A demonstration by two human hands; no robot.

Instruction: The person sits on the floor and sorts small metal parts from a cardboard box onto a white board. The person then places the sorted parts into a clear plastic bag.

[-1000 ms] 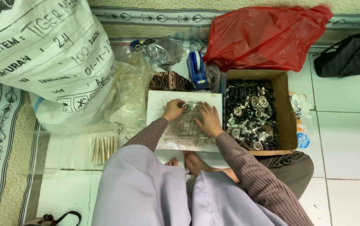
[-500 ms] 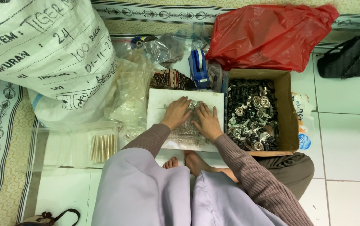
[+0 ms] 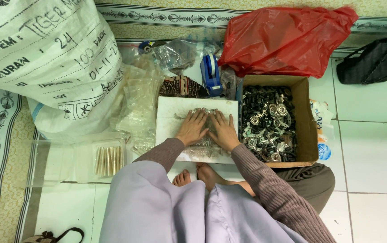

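At upper left I see a big white woven sack [image 3: 45, 63] with dark printing, lying on a patterned mat [image 3: 0, 148]. A red plastic bag [image 3: 283, 38] sits at upper right, touching the back edge of a cardboard box [image 3: 308, 121] filled with small black and silver metal parts [image 3: 267, 123]. A dark bag [image 3: 373, 60] lies on the tiles further right.

Between sack and box is a white board [image 3: 168, 114]. On it lies a clear bag of small parts [image 3: 204, 146], and both my hands press down on it side by side. The left hand [image 3: 192, 127] is flat, fingers spread; the right hand [image 3: 222, 131] is flat too, fingers together, thumbs nearly touching. Neither one grips anything.

Loose clear bags [image 3: 139, 103] are heaped left of the board, against the sack. A blue tape dispenser [image 3: 211, 74] stands just behind the board. At lower left, a clear sleeve holds a row of pale sticks [image 3: 108, 159]. My bare feet [image 3: 200, 175] show just under the board's near edge.
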